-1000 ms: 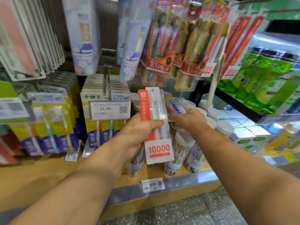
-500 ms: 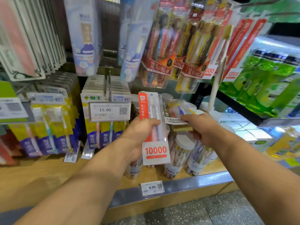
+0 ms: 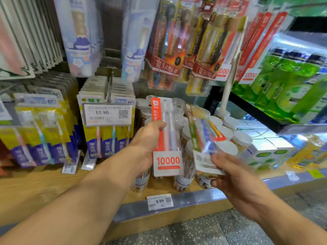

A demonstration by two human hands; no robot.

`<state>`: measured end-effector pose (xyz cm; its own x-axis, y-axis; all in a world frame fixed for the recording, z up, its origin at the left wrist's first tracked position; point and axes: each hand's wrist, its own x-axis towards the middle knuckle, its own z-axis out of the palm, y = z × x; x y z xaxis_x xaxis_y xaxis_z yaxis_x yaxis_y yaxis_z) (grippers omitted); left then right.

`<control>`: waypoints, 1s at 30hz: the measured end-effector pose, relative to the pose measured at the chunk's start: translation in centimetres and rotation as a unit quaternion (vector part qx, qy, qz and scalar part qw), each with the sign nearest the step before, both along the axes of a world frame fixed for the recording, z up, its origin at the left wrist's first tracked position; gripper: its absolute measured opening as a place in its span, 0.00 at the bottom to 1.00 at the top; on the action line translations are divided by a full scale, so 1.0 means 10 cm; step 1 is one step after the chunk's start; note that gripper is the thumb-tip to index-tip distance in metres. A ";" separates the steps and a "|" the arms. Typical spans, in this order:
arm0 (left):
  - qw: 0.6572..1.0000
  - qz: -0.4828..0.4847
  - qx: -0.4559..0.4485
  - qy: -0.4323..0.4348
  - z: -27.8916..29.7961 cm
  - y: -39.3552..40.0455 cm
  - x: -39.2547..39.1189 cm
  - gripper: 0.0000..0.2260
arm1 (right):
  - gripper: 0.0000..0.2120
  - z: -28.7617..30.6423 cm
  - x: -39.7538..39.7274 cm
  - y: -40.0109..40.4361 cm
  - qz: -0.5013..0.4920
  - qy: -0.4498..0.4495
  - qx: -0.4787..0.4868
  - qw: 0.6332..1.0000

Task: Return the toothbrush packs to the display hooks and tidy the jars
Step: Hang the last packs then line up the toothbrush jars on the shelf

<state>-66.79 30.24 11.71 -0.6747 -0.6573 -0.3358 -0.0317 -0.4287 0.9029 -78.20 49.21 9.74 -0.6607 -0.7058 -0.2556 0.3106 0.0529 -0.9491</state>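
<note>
2 bare forearms come in from the lower edge of the view toward the wooden shelf [image 3: 44,190], with no sleeve, watch, band or glove on either as far as the frame reaches. The left hand [image 3: 146,144] and the right hand [image 3: 233,175] are both uncovered, and no ring shows on the fingers in view. The forearms look lean, with tendons and veins raised near the right wrist.

Jars [image 3: 227,147] sit on the shelf [image 3: 44,188], behind both held packs; hanging packs [image 3: 106,138] to their left.
</note>
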 end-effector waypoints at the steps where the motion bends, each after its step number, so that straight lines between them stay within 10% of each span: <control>1: 1.000 -0.002 0.000 0.001 -0.01 0.00 0.00 0.15 | 0.18 -0.04 0.03 0.01 0.001 0.007 -0.008 1.000; 10: 0.994 -0.076 0.025 0.078 0.01 0.09 -0.03 0.32 | 0.17 0.01 0.41 -0.18 0.007 0.159 0.005 0.987; 19: 0.989 -0.107 -0.046 0.089 -0.09 0.04 0.04 0.19 | 0.10 0.11 0.32 -0.21 0.002 0.397 0.106 0.912; 30: 0.991 -0.110 -0.048 0.066 -0.10 -0.05 0.10 0.19 | 0.12 0.24 -0.21 -0.42 -0.089 0.456 0.173 0.869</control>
<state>-65.78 29.74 10.73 -0.8393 -0.5134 -0.1790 0.0056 -0.3373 0.9414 -80.28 45.03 12.12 -0.7906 -0.5568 0.2548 -0.5289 0.4113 -0.7424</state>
